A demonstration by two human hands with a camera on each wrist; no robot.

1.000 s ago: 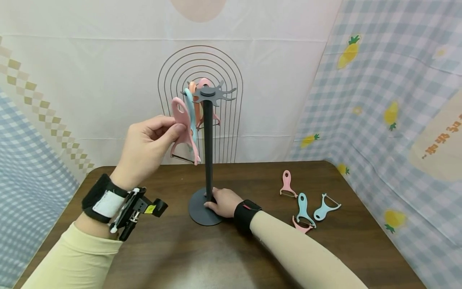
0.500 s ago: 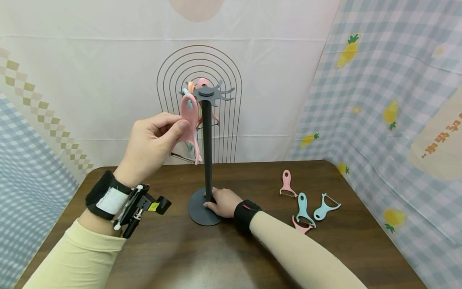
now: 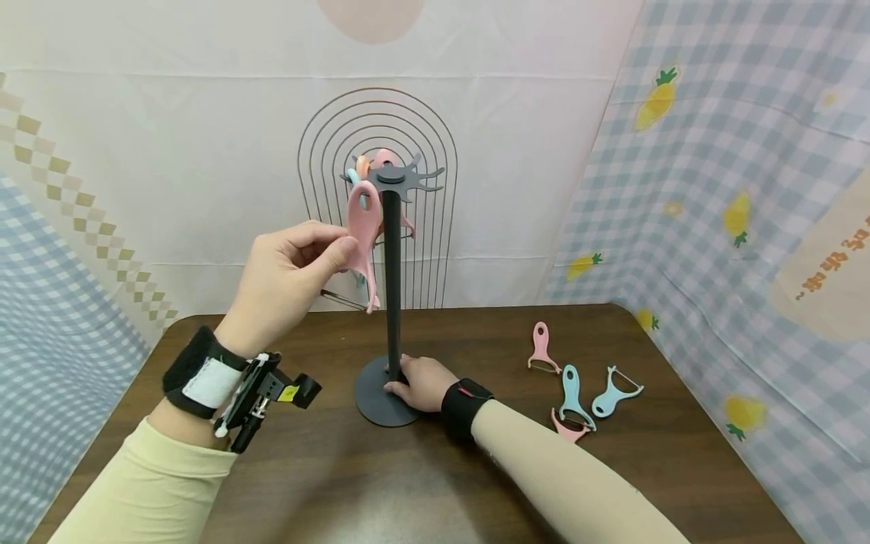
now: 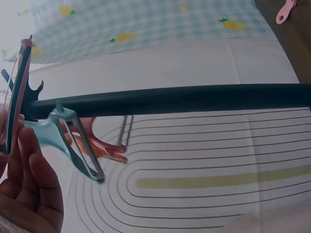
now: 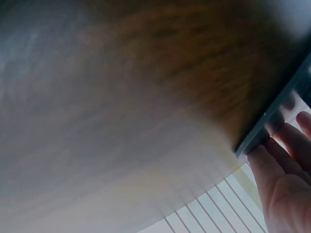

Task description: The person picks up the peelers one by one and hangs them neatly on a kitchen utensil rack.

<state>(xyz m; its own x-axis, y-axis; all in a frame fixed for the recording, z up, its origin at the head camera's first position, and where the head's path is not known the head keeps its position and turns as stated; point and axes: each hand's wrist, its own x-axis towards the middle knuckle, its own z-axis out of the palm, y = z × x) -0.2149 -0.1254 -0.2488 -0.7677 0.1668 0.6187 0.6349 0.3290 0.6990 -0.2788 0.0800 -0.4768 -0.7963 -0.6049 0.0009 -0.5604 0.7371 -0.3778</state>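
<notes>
My left hand [image 3: 292, 264] pinches a pink peeler [image 3: 363, 215] by its handle, upright, with its hole level with the hook ring [image 3: 401, 178] of a dark grey stand. In the left wrist view this peeler [image 4: 25, 43] appears edge-on beside the stand's top. Behind it hang a light blue peeler [image 4: 51, 133], an orange peeler [image 3: 362, 165] and another pink peeler [image 3: 385, 157]. My right hand [image 3: 428, 383] holds the stand low down, thumb and fingers around the foot of the pole [image 3: 392, 302], resting on the round base [image 3: 372, 404].
On the right of the brown table [image 3: 306, 483] lie a pink peeler [image 3: 540, 344], a light blue peeler [image 3: 570, 389], a second light blue one [image 3: 608, 397] and a pink one [image 3: 567, 428] partly under the first blue. A white printed cloth [image 3: 204, 151] hangs behind.
My left hand has carried the pink peeler slightly right, closer to the stand's top, where it now covers most of the hanging blue peeler. My right hand stays on the stand.
</notes>
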